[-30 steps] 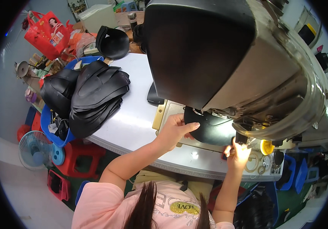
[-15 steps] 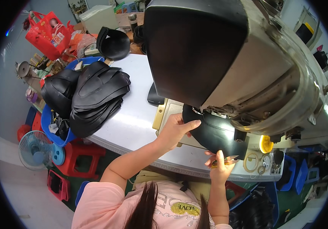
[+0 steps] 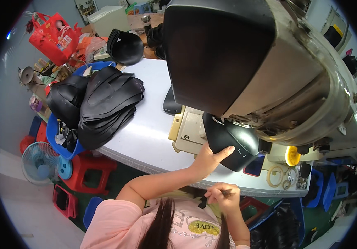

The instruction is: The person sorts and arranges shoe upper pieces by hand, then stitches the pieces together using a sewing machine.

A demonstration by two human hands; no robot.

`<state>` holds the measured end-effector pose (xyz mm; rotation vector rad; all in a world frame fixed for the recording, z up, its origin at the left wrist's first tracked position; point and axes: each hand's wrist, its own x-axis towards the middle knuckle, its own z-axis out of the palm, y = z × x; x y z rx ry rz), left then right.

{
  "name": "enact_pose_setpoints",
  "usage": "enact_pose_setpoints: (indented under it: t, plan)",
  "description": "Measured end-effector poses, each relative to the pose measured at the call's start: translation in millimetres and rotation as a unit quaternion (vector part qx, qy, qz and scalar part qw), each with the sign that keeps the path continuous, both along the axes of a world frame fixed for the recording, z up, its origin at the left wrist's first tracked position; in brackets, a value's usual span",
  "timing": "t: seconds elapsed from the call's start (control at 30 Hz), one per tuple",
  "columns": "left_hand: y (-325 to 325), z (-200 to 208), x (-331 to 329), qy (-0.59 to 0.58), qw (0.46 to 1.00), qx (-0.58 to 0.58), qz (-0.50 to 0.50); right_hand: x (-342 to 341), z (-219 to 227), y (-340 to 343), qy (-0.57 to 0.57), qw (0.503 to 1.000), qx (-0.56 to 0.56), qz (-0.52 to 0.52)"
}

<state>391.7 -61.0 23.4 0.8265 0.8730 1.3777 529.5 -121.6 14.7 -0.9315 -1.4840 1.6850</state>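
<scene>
A curved black leather piece with a seam lies under the head of a large sewing machine. My left hand is closed on its near-left edge, thumb on top and fingers hidden beneath. My right hand is closed in front of my chest, apart from the leather. A small dark tip pokes out of its fingers, seemingly the thread snips, mostly hidden. Left of the machine bed, another black piece lies partly behind the machine head.
Stacked black leather pieces cover the table's left side, beside a blue bin. A phone-like dark slab, rings and a yellow round part are at right. A red stool and a fan stand left below.
My right hand has pulled back from the leather toward my chest. The leather has turned under the machine, and my left hand has shifted right and nearer along its edge. The dark slab is uncovered.
</scene>
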Motion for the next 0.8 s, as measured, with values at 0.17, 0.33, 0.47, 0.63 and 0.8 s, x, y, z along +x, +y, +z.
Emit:
enact_pose_setpoints:
  t: [0.17, 0.33, 0.47, 0.63, 0.8]
  plan:
    - [-3, 5, -15, -0.040, 0.999, -0.030, 0.012, 26, 7, 18, 0.045, 0.986, 0.144, -0.069]
    - [-4, 7, -29, 0.000, 0.999, -0.046, 0.017, 34, 24, 61, 0.022, 0.937, 0.194, -0.290]
    - [1, 10, -40, 0.019, 0.997, -0.080, 0.001, 55, 0, 107, -0.082, 0.929, 0.156, -0.325]
    - [4, 31, -61, 0.014, 0.991, -0.129, -0.043, 70, -13, 134, -0.078, 0.971, 0.030, -0.224]
    - [-10, 9, -61, 0.014, 0.991, -0.133, -0.026, 49, 17, 114, 0.026, 0.962, 0.028, -0.271]
